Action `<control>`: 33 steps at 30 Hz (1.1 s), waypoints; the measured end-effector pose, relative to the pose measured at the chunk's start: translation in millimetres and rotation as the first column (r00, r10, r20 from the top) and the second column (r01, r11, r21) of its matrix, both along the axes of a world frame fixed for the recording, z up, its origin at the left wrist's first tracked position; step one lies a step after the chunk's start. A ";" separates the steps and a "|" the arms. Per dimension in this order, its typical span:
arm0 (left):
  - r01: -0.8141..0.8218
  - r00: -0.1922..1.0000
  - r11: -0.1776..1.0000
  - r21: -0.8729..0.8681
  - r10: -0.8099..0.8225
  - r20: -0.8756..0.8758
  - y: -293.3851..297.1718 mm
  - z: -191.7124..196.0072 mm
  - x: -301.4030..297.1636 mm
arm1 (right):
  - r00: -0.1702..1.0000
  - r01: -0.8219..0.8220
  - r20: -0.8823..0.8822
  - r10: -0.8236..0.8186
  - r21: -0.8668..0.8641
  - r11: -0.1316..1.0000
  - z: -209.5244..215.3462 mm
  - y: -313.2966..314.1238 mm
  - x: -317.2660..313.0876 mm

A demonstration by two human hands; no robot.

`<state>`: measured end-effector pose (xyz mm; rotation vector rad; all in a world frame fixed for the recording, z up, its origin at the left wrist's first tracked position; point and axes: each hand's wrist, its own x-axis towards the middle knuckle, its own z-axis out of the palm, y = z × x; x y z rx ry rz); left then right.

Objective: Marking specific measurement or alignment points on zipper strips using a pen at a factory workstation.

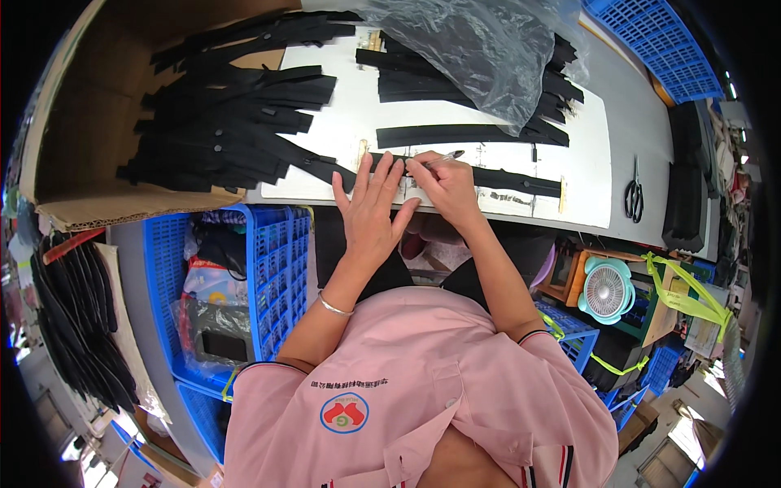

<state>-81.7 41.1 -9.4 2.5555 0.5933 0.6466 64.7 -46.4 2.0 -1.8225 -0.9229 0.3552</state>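
A black fabric strip (521, 182) lies across a white board (592, 175) at the near edge of the table. My left hand (370, 203) rests on the strip's left part, fingers stretched out and slightly spread. Close to its right, my right hand (449, 191) grips a pen (447, 157) low over the same strip. The pen's tip is hidden by my fingers. Just beyond lies another black strip (439, 135), roughly parallel. A heap of similar black strips (215, 134) spreads to the left, partly inside a cardboard box (69, 154).
Clear plastic (488, 57) covers part of more black strips (415, 85) at the back. Black-handled scissors (634, 195) lie right of the board. A blue basket (663, 41) stands far right, a blue crate (277, 276) below the table's left, a small fan (607, 291) below its right.
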 end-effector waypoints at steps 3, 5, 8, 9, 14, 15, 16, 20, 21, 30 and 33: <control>0.001 1.000 1.000 -0.002 -0.001 -0.009 -0.4 0.3 1.4 | 0.994 -0.040 0.101 0.038 0.013 0.999 0.8 -1.6 0.0; 0.010 1.000 1.000 -0.007 -0.010 -0.012 -1.0 0.2 2.3 | 0.994 -0.039 0.107 0.039 0.003 0.999 1.5 -2.1 0.1; 0.012 1.000 1.000 0.003 -0.012 -0.020 -1.8 -0.6 2.5 | 0.989 -0.020 0.149 0.018 0.013 1.000 0.5 -6.1 2.6; -0.001 1.000 1.000 -0.005 0.001 -0.027 -2.2 -0.6 1.7 | 1.000 -0.002 0.025 0.002 0.029 1.000 6.5 -9.9 0.4; -0.010 1.000 1.000 -0.006 0.010 -0.024 -1.8 -0.6 1.9 | 0.969 0.240 -0.077 -0.233 0.098 0.966 17.6 -50.9 13.9; -0.007 1.000 1.000 -0.001 0.007 -0.025 -1.9 -0.8 2.4 | 0.956 0.293 -0.063 -0.287 0.106 0.950 19.2 -58.8 19.0; -0.005 1.000 1.000 -0.002 0.005 -0.024 -2.0 -1.2 2.2 | 0.939 0.344 -0.050 -0.340 0.115 0.932 20.2 -65.4 23.8; 0.002 1.000 1.000 -0.008 -0.002 -0.031 -1.1 -1.8 1.3 | 0.925 0.368 0.080 -0.372 0.064 0.928 2.1 -79.8 39.0; 0.007 0.999 1.000 -0.022 -0.008 -0.047 -1.1 -2.1 0.6 | 0.925 0.367 0.079 -0.371 0.063 0.928 1.8 -79.4 38.9; -0.023 0.993 0.999 -0.039 0.018 -0.114 -8.0 2.2 3.4 | 0.923 0.365 0.137 -0.360 -0.016 0.931 -2.5 -77.8 40.3; -0.045 0.995 0.999 -0.004 0.044 -0.094 -11.9 4.1 5.1 | 0.919 0.348 0.210 -0.333 -0.040 0.937 -2.3 -75.8 40.8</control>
